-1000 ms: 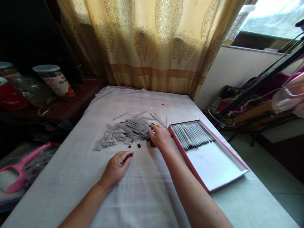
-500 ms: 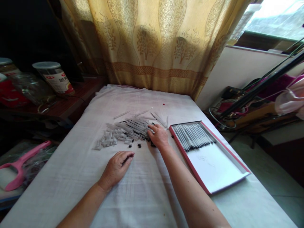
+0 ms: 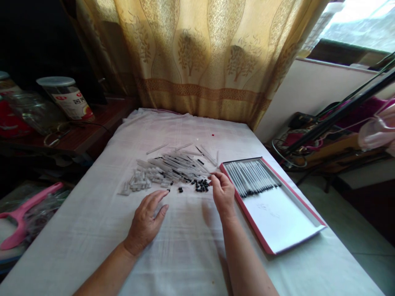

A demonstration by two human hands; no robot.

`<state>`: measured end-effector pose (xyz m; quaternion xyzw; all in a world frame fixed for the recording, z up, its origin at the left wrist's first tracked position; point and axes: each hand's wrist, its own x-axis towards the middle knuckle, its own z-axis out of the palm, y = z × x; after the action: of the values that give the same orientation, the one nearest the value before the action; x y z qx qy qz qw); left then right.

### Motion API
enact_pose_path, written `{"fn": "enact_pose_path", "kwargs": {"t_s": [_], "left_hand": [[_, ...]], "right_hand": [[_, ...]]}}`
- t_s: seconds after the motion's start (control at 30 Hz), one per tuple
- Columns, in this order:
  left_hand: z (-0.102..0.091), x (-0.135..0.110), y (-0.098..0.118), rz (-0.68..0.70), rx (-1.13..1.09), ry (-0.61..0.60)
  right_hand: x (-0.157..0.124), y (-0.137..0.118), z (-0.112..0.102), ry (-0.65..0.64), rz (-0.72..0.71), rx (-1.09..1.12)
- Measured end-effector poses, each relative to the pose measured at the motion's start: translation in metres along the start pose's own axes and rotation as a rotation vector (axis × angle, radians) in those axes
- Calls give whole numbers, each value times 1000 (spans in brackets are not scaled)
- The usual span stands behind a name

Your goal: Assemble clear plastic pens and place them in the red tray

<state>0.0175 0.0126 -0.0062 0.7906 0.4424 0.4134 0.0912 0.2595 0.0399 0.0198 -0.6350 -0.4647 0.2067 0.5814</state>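
My left hand (image 3: 146, 222) hovers over the cloth in front of the pile, thumb and fingers apart, holding nothing. To the right, my right hand (image 3: 222, 192) is in a pinch beside the box; what is between its fingertips, if anything, I cannot make out. Close to those fingertips lies a cluster of small black plugs (image 3: 202, 186). Behind the hands spreads a heap of translucent pen barrels (image 3: 175, 163), with thin dark refills among them. Short clear caps (image 3: 140, 179) lie at the heap's left. A shallow red-edged box (image 3: 268, 224) holds a row of black-ended pens (image 3: 251, 176).
A white cloth (image 3: 101, 213) covers the table. On the left, lidded jars (image 3: 69, 98) stand on a dark red shelf, above a pink-handled tool (image 3: 29, 211). A gold curtain (image 3: 197, 61) hangs at the far edge. A black bar (image 3: 339, 109) slants at right.
My right hand has drawn back from the pile and to the right, uncovering the black plugs. My left hand has shifted slightly left, its thumb and fingers now farther apart.
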Motion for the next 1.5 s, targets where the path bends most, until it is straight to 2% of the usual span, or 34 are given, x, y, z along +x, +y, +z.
{"fn": "enact_pose_path", "kwargs": {"t_s": [0.1, 0.17, 0.23, 0.33, 0.43, 0.53, 0.67, 0.77, 0.87, 0.93, 1.0, 1.1, 1.23, 1.5], "left_hand": [[-2, 0, 2, 17, 90, 55], [-2, 0, 2, 35, 108, 9], [0, 0, 0, 50, 99, -64], [2, -1, -2, -7, 57, -106], [1, 1, -3, -150, 1, -65], [1, 4, -5, -224, -29, -52], [1, 4, -6, -234, -49, -37], [0, 4, -6, -246, -61, -37], [-1, 5, -6, -258, -75, -50], [-1, 5, -5, -261, -84, -52], [0, 5, -5, -255, -89, -49], [0, 5, -4, -242, -91, -56], [0, 6, -3, -232, -73, -78], [1, 5, -3, -168, -49, -74]], "right_hand": [[-27, -4, 4, -201, 44, 116], [-38, -7, 12, -315, 48, 149], [-42, -8, 19, -375, 46, 155], [-34, -4, 26, -352, -7, 63], [-20, 1, 29, -271, -112, -244], [-11, 5, 36, -296, -175, -559], [-9, 7, 47, -300, -206, -664], [-9, 6, 45, -242, -215, -557], [-11, 5, 29, -84, -200, -262], [-15, 4, 14, 47, -101, 5], [-19, 1, 0, 158, 70, 267], [-24, -4, -14, 249, 243, 518], [-27, -14, -19, 275, 272, 597], [-30, -23, -13, 241, 255, 617]]}}
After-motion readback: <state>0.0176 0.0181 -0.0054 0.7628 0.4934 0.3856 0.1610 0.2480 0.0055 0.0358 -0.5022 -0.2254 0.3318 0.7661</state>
